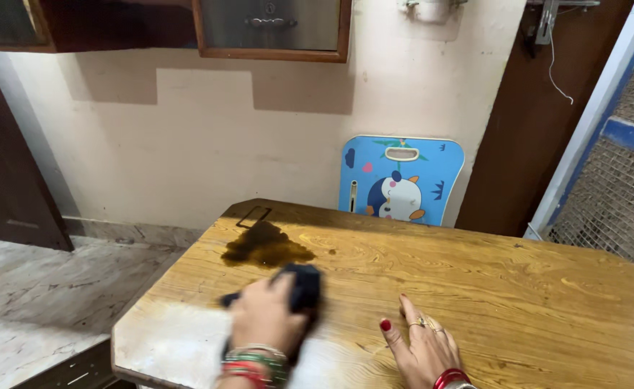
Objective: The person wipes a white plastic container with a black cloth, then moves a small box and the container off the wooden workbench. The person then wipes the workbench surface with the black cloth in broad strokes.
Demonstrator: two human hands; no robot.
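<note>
My left hand (263,315) presses a dark cloth (304,285) onto the wooden table (519,288), blurred by motion. The cloth sits just below a dark liquid spill (265,246) near the table's far left corner. My right hand (421,344) rests flat on the tabletop to the right, fingers spread, holding nothing; it wears rings and red bangles. Green and red bangles circle my left wrist.
A blue child's board with a cartoon animal (401,180) leans against the cream wall behind the table. A brown door (533,130) stands to the right, with a mesh screen (619,180) beyond it. Marble floor (36,295) lies left. A wall cabinet (270,29) hangs above.
</note>
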